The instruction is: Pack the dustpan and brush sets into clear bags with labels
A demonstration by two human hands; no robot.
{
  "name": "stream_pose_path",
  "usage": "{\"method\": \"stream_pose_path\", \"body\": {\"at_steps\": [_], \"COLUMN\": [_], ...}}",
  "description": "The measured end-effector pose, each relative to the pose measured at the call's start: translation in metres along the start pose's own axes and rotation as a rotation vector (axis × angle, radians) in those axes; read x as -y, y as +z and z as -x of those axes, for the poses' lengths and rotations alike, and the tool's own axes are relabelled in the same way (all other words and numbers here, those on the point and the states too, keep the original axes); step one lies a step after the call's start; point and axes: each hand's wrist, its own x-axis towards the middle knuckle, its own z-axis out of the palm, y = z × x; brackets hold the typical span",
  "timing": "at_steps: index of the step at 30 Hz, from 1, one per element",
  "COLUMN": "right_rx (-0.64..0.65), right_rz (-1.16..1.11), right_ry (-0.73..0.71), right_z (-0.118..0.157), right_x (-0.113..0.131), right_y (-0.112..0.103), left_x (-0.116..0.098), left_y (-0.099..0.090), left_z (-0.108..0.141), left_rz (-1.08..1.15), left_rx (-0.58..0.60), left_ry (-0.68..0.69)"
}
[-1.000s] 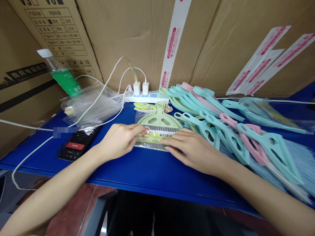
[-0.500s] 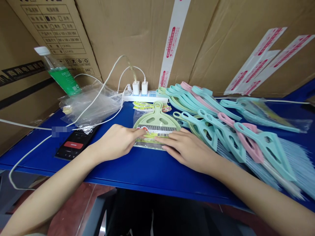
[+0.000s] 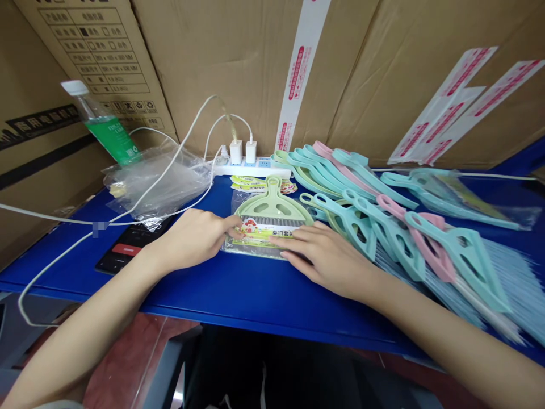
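Note:
In the middle of the blue table lies a clear plastic bag (image 3: 259, 250) with a light green dustpan (image 3: 273, 196) and brush inside. A yellow and white printed card (image 3: 268, 233) shows at the brush bristles. My left hand (image 3: 202, 237) is closed, its thumb and fingertips pinching the bag's left edge. Spread over the right part of the bag and card, the fingers of my right hand (image 3: 326, 255) are open and press lightly on top.
Several pastel brushes (image 3: 361, 227) and dustpans (image 3: 340, 165) are piled at the right. Behind stands a white power strip (image 3: 242, 169) with chargers. A tilted bottle (image 3: 111, 136), empty plastic bags (image 3: 164, 176), white cables and a phone (image 3: 128, 250) occupy the left. Cardboard (image 3: 234, 62) walls the back.
My left hand has slid left from the card to the bag's left edge, uncovering the card's left picture. My right hand has stayed in place.

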Motion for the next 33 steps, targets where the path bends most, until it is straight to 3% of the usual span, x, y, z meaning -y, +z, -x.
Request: {"method": "stream_pose_path", "body": {"at_steps": [9,19,27,30,33], "right_rx": [0.006,0.057,0.073,0.074,0.074], "right_rz": [-0.018,-0.085,-0.066,-0.060,-0.054], "right_ry": [0.012,0.047,0.035,0.033,0.029], "right_z": [0.000,-0.002,-0.001,-0.001,-0.002], "right_x": [0.000,-0.001,0.000,0.000,0.000], "right_y": [-0.001,-0.005,-0.007,-0.007,-0.006], "left_x": [-0.002,0.005,0.003,0.000,-0.004], "left_y": [-0.001,0.015,0.015,0.017,0.018], "left_z": [0.000,0.001,0.003,0.002,0.001], "left_rz": [-0.016,0.023,0.091,0.146,0.191], "left_rx": [0.041,-0.258,-0.379,-0.376,-0.288], "left_ry": [-0.093,0.159,0.239,0.289,0.337]}}
